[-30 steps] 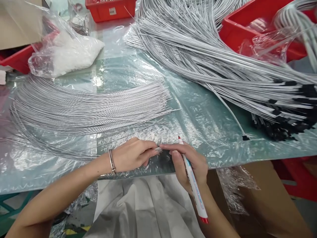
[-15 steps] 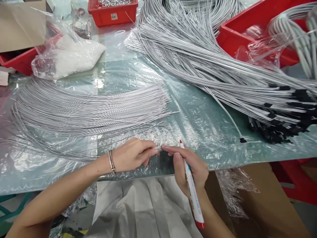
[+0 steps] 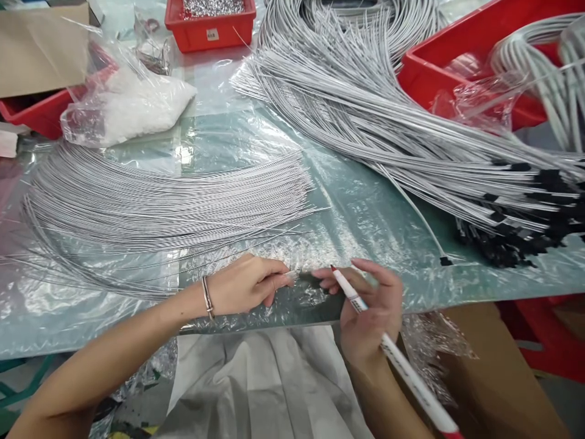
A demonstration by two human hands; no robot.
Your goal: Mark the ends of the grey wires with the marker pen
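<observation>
My left hand (image 3: 249,283), with a bracelet at its wrist, pinches the end of a thin grey wire near the table's front edge; the small tip at its fingers is hard to make out. To its right, my right hand (image 3: 372,305) holds a white marker (image 3: 411,372) with a red tip, which slants across the palm and between the fingers. The marker's tip points up and left, apart from the left hand. Behind my left hand lies a fanned bundle of thin grey wires (image 3: 173,201).
Bundled grey cables (image 3: 338,110) with black connectors (image 3: 512,238) cover the back right. A red bin (image 3: 210,33), a larger red bin (image 3: 457,55) and a bag of white pieces (image 3: 137,107) stand around. One cable end (image 3: 445,261) lies apart.
My right hand has moved right, away from my left fingertips, and its fingers have spread. The marker has tilted further over to the right. My left hand has hardly moved.
</observation>
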